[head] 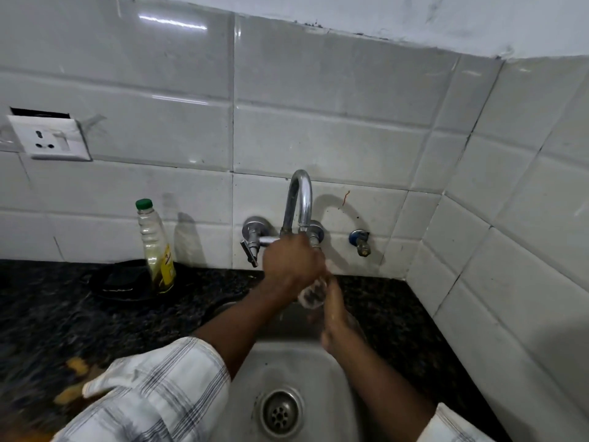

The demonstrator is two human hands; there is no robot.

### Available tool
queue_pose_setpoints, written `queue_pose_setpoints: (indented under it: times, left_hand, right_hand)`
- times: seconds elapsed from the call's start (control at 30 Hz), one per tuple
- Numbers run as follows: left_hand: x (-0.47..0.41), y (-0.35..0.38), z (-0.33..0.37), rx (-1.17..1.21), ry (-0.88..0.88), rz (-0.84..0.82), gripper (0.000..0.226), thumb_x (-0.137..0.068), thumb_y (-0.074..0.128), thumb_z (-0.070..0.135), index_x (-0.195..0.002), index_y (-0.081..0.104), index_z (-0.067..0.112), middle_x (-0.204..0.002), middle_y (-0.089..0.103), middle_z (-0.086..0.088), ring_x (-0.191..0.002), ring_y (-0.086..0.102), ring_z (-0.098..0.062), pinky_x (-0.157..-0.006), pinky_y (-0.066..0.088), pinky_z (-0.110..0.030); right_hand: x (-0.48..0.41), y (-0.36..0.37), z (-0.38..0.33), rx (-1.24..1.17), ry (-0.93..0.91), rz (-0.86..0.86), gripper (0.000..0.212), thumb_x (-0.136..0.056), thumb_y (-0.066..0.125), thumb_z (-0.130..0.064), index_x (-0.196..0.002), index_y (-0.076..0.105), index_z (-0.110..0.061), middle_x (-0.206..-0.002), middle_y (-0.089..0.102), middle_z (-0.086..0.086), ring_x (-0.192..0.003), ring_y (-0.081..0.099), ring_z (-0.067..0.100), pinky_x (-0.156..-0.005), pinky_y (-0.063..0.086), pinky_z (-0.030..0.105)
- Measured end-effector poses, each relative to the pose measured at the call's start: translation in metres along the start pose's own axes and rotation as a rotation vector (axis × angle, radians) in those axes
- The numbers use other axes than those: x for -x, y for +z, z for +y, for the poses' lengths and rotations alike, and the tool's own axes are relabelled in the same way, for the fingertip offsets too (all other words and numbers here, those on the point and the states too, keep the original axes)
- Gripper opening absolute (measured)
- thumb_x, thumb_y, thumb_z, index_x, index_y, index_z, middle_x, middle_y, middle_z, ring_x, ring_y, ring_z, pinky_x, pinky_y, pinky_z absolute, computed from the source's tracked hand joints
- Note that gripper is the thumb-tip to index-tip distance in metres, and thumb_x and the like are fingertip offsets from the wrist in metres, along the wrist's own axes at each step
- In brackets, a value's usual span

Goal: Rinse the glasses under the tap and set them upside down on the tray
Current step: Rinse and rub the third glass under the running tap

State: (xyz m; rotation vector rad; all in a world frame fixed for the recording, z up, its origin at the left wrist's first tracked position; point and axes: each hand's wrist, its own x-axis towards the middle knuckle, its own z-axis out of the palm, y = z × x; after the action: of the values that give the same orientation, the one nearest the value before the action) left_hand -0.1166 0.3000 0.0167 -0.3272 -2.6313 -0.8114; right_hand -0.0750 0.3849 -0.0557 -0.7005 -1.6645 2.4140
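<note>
A clear glass [311,295] is held tilted just under the spout of the chrome tap [301,199], above the steel sink [245,390]. My left hand [291,266] wraps over the glass's upper part from above. My right hand [334,317] comes up from below, its fingers pressed against the glass's lower end. Most of the glass is hidden by my hands. Whether water is running I cannot tell. No tray is in view.
A plastic bottle [156,250] with a green cap stands on the dark granite counter [47,314] left of the sink, beside a black object [118,280]. A small valve [360,242] sticks out of the tiled wall right of the tap. A socket [51,138] sits high left.
</note>
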Motion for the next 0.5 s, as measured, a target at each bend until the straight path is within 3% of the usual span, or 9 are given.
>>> queue_pose_setpoints:
  times: [0.03,0.1,0.2,0.27,0.3,0.37,0.43,0.5]
  left_hand:
    - [0.000,0.000,0.007,-0.085,0.075,-0.015,0.026,-0.088,0.053,0.037,-0.091,0.065,0.014,-0.081,0.059,-0.001,-0.075,0.065,-0.024,-0.063,0.048,-0.028]
    - [0.003,0.005,0.005,-0.121,0.088,-0.050,0.026,-0.086,0.055,0.035,-0.093,0.067,0.013,-0.087,0.064,-0.004,-0.081,0.067,-0.026,-0.064,0.044,-0.029]
    - [0.006,0.015,-0.027,0.082,-0.048,-0.071,0.029,-0.090,0.053,0.036,-0.090,0.068,0.011,-0.091,0.071,-0.010,-0.080,0.064,-0.025,-0.066,0.041,-0.026]
    - [0.010,0.018,-0.052,0.230,-0.250,-0.070,0.038,-0.090,0.048,0.046,-0.088,0.064,0.011,-0.095,0.072,-0.013,-0.079,0.063,-0.023,-0.072,0.046,-0.027]
    - [0.009,0.017,-0.063,0.303,-0.388,-0.069,0.046,-0.090,0.045,0.051,-0.098,0.062,0.009,-0.103,0.070,-0.017,-0.087,0.064,-0.028,-0.079,0.051,-0.033]
    - [0.001,0.008,-0.078,0.391,-0.627,-0.036,0.057,-0.093,0.047,0.047,-0.126,0.051,0.001,-0.125,0.059,-0.024,-0.111,0.058,-0.040,-0.094,0.048,-0.041]
    - [-0.011,-0.002,-0.082,0.410,-0.652,0.011,0.054,-0.096,0.048,0.038,-0.132,0.048,-0.003,-0.131,0.056,-0.027,-0.119,0.054,-0.042,-0.095,0.044,-0.041]
    - [-0.020,-0.010,-0.075,0.359,-0.516,-0.039,0.044,-0.096,0.045,0.033,-0.117,0.059,-0.002,-0.120,0.064,-0.022,-0.109,0.059,-0.039,-0.085,0.045,-0.034]
  right_hand:
    - [0.002,-0.001,0.007,-0.136,0.164,-0.132,0.047,-0.093,0.048,-0.056,-0.105,0.067,-0.014,-0.095,0.071,0.008,-0.069,0.065,0.019,-0.060,0.047,0.029]
    - [0.008,0.001,0.013,-0.352,0.284,-0.284,0.057,-0.090,0.047,-0.061,-0.097,0.072,-0.010,-0.085,0.071,0.011,-0.061,0.062,0.020,-0.058,0.046,0.030]
    - [0.006,0.009,0.015,-0.385,0.250,-0.226,0.048,-0.089,0.056,-0.053,-0.098,0.072,-0.009,-0.081,0.070,0.008,-0.059,0.058,0.016,-0.055,0.044,0.026]
    - [-0.001,0.014,0.008,-0.057,0.107,-0.150,0.045,-0.089,0.059,-0.051,-0.108,0.069,-0.011,-0.088,0.070,0.008,-0.059,0.058,0.013,-0.051,0.042,0.025]
    - [-0.004,0.016,0.001,0.212,-0.037,-0.128,0.040,-0.089,0.061,-0.049,-0.108,0.067,-0.014,-0.090,0.070,0.006,-0.060,0.058,0.012,-0.049,0.044,0.023]
    - [-0.009,0.019,-0.013,0.801,-0.462,-0.168,0.032,-0.084,0.068,-0.047,-0.100,0.064,-0.019,-0.093,0.069,0.000,-0.070,0.062,0.009,-0.059,0.052,0.023]
    - [-0.010,0.023,-0.025,1.262,-0.776,-0.306,0.032,-0.077,0.070,-0.049,-0.094,0.062,-0.023,-0.090,0.067,-0.005,-0.078,0.062,0.009,-0.070,0.057,0.030]
    - [-0.010,0.026,-0.035,1.437,-0.797,-0.335,0.039,-0.071,0.067,-0.055,-0.094,0.062,-0.024,-0.088,0.067,-0.006,-0.076,0.062,0.010,-0.070,0.058,0.037]
